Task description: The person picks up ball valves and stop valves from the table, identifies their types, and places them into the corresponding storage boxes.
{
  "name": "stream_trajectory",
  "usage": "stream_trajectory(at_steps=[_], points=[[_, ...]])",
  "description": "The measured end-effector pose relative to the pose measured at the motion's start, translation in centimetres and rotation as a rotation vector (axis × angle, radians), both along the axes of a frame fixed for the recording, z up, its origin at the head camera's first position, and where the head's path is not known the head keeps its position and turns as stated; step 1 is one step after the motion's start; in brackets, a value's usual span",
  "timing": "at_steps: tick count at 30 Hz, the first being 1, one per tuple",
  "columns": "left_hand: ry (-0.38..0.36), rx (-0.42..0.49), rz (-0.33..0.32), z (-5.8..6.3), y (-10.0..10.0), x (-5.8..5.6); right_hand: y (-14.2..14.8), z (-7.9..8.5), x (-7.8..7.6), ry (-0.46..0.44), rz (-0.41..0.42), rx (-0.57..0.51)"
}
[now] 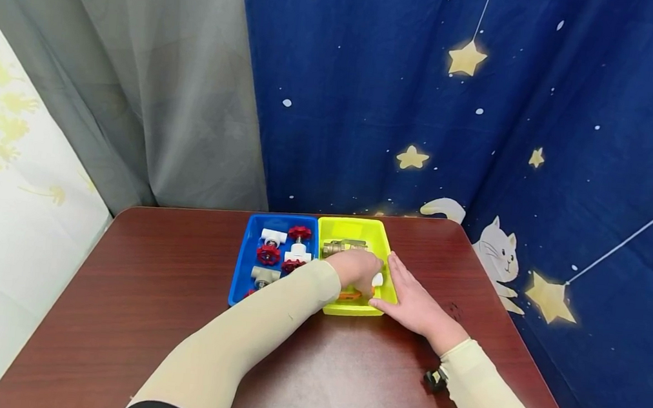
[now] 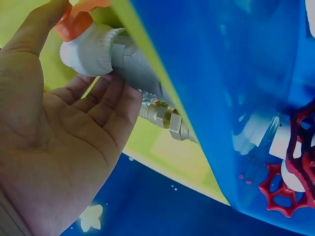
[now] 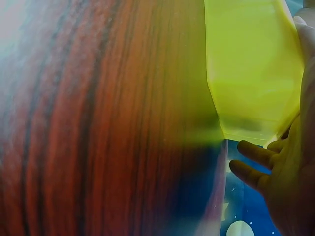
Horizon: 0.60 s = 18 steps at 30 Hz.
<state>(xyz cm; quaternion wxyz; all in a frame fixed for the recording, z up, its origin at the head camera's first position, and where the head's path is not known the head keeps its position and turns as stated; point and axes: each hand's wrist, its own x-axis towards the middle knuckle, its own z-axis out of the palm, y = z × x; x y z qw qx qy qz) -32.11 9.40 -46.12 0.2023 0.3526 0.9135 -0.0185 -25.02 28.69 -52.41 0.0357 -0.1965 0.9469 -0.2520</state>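
My left hand [image 1: 363, 269] reaches down into the yellow tray [image 1: 358, 311]. In the left wrist view, its thumb lies at the orange handle [image 2: 75, 24] of a white and grey plastic ball valve [image 2: 96, 51], and the fingers curl under the valve body, gripping it. A brass-coloured metal valve [image 1: 334, 248] lies farther back in the same tray, just beyond that hand. My right hand [image 1: 417, 304] rests along the tray's right wall with its fingers straight; the right wrist view shows those fingers beside the yellow wall [image 3: 253, 73].
A blue tray [image 1: 237, 274] adjoins the yellow one on the left. It holds several valves with red handwheels [image 1: 268, 254], partly hidden by my left sleeve [image 1: 257, 327]. Both trays stand on a dark red wooden table [image 1: 169, 268], close to its far edge and the curtains [image 1: 364, 103].
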Motion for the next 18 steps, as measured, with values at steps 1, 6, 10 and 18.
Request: stream_trajectory(at_steps=[1, 6, 10, 18], points=[[0.0, 0.0, 0.002, -0.04, -0.05, -0.02, -0.01, 0.02, 0.01, -0.004, 0.0, -0.001], [0.023, -0.007, -0.013, -0.18, -0.24, -0.03, 0.0, 0.06, 0.04, -0.009, -0.006, 0.003], [0.036, -0.014, -0.013, -0.11, -0.29, 0.11, 0.0, -0.01, 0.01, -0.01, -0.008, -0.001], [0.058, -0.039, -0.025, -0.26, -0.34, 0.24, -0.06, -0.03, -0.02, -0.012, -0.008, -0.001]])
